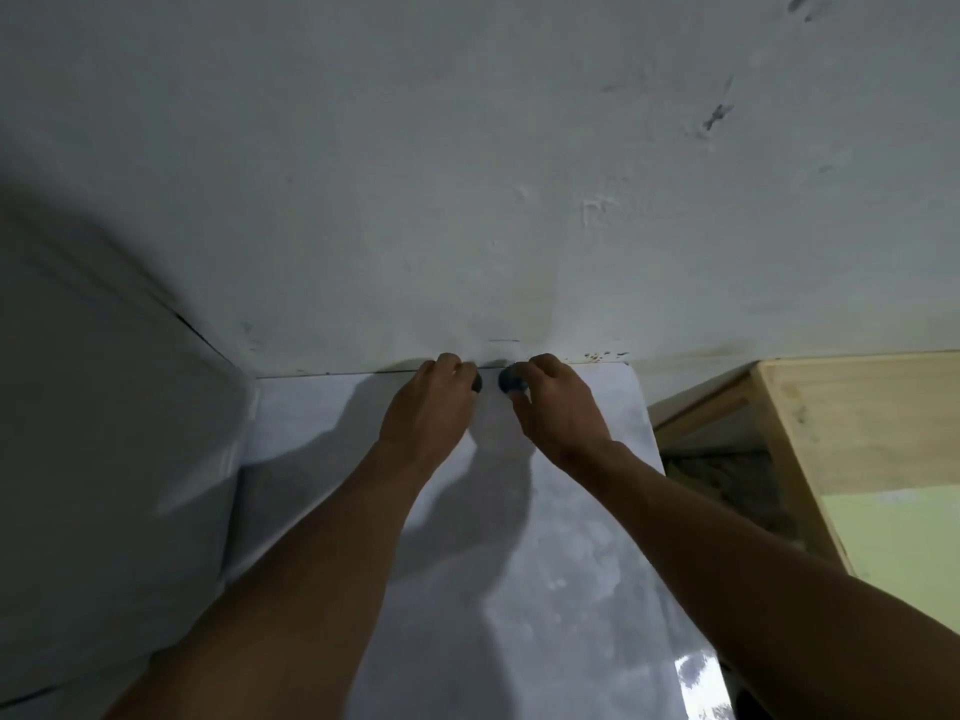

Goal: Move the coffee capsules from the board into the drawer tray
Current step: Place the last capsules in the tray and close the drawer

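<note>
Two dark round capsules at the far edge of the board (571,563), hard against the wall (467,200), just beside each other with a small gap. Left capsule (476,383): under the curled fingertips of the left hand (431,402). Right capsule (511,379): pinched by the right hand (556,407). Capsule axis: cannot tell. Tray not identified. A wooden box (857,423) lies to the right, nearer the right hand, so judged the carry goes rightward.

The left capsule (476,381) and the right capsule (511,380) are dark, nearly black. The board (571,563) is white with faint grey clouds. The wall (467,148) is pale grey, the wooden box (857,423) light brown.
</note>
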{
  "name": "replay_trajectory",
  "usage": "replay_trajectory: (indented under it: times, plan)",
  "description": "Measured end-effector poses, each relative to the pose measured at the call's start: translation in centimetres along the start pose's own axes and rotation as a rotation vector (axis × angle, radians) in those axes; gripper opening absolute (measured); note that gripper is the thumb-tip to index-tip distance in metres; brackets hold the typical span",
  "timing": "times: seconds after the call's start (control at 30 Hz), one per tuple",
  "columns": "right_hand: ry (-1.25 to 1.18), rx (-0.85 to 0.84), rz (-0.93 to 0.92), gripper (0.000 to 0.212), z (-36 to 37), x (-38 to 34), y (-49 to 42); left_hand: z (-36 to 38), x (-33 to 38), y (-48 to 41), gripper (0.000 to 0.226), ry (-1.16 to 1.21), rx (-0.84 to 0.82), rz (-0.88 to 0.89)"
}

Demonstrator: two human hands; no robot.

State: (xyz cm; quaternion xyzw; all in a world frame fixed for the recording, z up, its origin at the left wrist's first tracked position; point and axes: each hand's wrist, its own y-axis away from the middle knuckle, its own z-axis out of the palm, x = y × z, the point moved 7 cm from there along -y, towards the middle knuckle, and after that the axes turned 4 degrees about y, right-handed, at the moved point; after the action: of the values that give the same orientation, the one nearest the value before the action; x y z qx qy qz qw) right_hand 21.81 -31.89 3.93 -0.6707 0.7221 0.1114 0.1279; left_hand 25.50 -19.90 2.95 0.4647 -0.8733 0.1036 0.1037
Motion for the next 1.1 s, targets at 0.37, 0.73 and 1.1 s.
replay_trajectory:
  times: [0.37,0.73,1.1]
  plan:
    - [-0.016,-0.015,0.032,0.019,3.2,1.5,-2.2,3.6,-1.1,-1.4,0.04,-0.015,-0.01,-0.01]
    - [-0.038,0.016,0.047,0.018,1.8,1.2,-1.0,1.9,-0.1,-0.4,0.036,0.029,0.075,0.01]
    - [-0.053,0.145,-0.033,0.025,-6.3,-3.2,7.9,-7.9,5.2,7.9,0.015,0.021,0.255,0.019]
